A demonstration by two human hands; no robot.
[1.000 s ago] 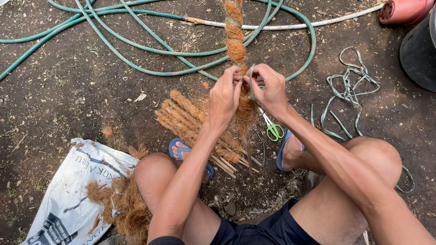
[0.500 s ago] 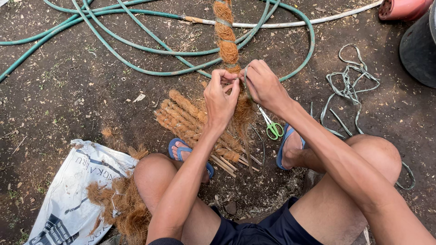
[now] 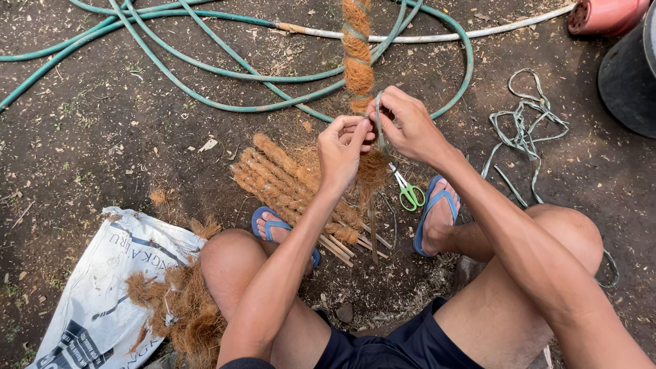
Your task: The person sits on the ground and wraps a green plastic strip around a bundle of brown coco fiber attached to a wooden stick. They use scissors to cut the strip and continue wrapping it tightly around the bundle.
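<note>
The person sat low over bare ground, knees apart, both hands meeting at a fibre-wrapped stick (image 3: 357, 58) that ran away from them between the feet. The left hand (image 3: 339, 152) was closed, fingertips pinched at the lower end of the wrapped part, where a loose tuft of brown coir hung just below. The right hand (image 3: 410, 126) was curled shut beside it, seemingly gripping a thin greenish string (image 3: 378, 130), though the fingers hid exactly how it ran. The coir looked light, springy and apt to shed, so it would handle best squeezed firmly against the stiff core while the string was drawn tight; the stick itself seemed rigid enough to be held at either end. A bundle of finished wrapped sticks (image 3: 287, 184) lay on the ground just left of the hands, green-handled scissors (image 3: 408, 193) near the right foot, and a white sack (image 3: 102, 287) with a heap of loose fibre (image 3: 181, 307) beside the left knee. A green hose (image 3: 205, 65) looped beyond.
</note>
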